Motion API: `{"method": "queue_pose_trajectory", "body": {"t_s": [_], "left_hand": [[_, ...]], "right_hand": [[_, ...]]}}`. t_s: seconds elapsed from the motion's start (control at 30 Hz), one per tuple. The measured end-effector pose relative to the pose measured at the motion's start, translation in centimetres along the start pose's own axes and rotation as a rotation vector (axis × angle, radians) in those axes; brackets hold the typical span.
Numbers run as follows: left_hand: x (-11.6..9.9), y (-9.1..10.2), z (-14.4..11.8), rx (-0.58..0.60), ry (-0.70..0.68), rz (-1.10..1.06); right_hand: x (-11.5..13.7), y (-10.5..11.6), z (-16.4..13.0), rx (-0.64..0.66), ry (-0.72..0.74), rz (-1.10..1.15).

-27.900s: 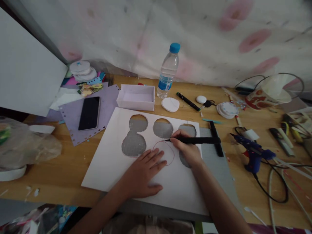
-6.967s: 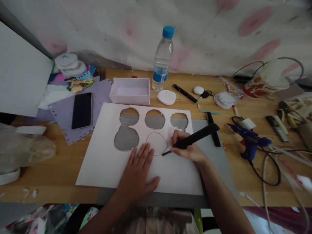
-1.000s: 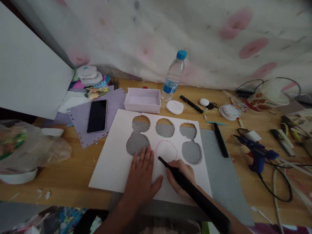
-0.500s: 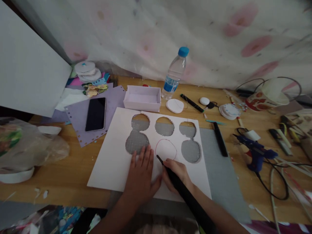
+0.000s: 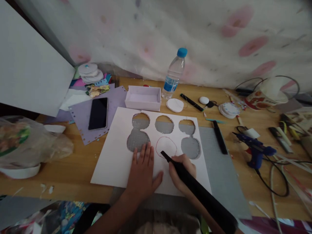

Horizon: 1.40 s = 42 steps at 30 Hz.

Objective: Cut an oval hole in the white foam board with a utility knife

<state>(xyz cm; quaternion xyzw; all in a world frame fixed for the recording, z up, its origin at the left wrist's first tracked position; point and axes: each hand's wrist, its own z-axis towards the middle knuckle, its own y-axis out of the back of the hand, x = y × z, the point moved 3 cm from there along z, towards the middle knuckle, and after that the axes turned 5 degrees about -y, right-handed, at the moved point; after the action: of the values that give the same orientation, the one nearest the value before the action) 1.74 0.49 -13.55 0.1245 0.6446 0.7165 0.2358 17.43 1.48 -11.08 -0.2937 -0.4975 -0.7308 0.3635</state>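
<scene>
A white foam board (image 5: 109, 152) lies on a grey mat (image 5: 219, 182), with several ragged round holes through it. Between the holes a circle outline (image 5: 175, 148) is drawn in red. My left hand (image 5: 143, 172) rests flat on the board, fingers spread, fingertips near the lower left hole. In a pen grip, my right hand (image 5: 184, 170) holds a long black craft knife (image 5: 197, 188). Its narrow tip sits at the lower edge of the red outline; whether it pierces the board I cannot tell.
Behind the board stand a lilac box (image 5: 143, 99) and a water bottle (image 5: 174, 74). A phone (image 5: 98, 113) lies on purple paper to the left, beside a plastic bag (image 5: 36, 139). To the right are a black stick-like object (image 5: 220, 137), a blue glue gun (image 5: 255, 151) and cables.
The knife tip has moved from the left side of the red outline to its lower edge, slightly right. My right hand shifted right with it; my left hand stays flat on the board.
</scene>
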Motion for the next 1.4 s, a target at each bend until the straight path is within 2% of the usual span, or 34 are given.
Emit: {"method": "queue_pose_trajectory", "body": {"t_s": [0.1, 0.43, 0.6, 0.73, 0.97, 1.03, 1.13, 1.2, 1.27, 1.4], "left_hand": [[0.0, -0.1, 0.1, -0.009, -0.001, 0.003], [0.1, 0.0, 0.0, 0.001, -0.008, -0.009], [0.2, -0.1, 0.0, -0.006, -0.016, -0.022], [0.2, 0.0, 0.1, -0.002, -0.01, -0.024], [0.1, 0.2, 0.1, 0.021, 0.01, -0.02], [0.1, 0.2, 0.1, 0.015, 0.005, -0.012], [0.1, 0.1, 0.1, 0.001, 0.0, -0.001], [0.1, 0.0, 0.1, -0.006, -0.004, 0.002], [0.1, 0.0, 0.1, -0.01, -0.003, 0.004], [0.1, 0.1, 0.2, -0.003, 0.0, 0.007]], "right_hand": [[0.1, -1.1, 0.0, 0.009, -0.069, 0.024], [-0.3, -2.8, 0.2, 0.045, -0.074, 0.044], [-0.7, -3.5, 0.2, 0.177, 0.029, -0.015], [-0.4, -3.1, 0.6, 0.287, 0.109, -0.064], [-0.5, -1.6, 0.4, 0.41, 0.091, -0.042], [-0.7, -1.4, 0.3, 0.327, 0.05, -0.015], [-1.1, -0.9, 0.1, 0.035, -0.131, 0.014], [-1.2, -0.9, 0.1, -0.093, -0.262, 0.027], [-1.2, -1.4, 0.2, -0.106, -0.352, 0.058], [-0.6, -2.3, 0.7, -0.051, -0.456, 0.141]]}}
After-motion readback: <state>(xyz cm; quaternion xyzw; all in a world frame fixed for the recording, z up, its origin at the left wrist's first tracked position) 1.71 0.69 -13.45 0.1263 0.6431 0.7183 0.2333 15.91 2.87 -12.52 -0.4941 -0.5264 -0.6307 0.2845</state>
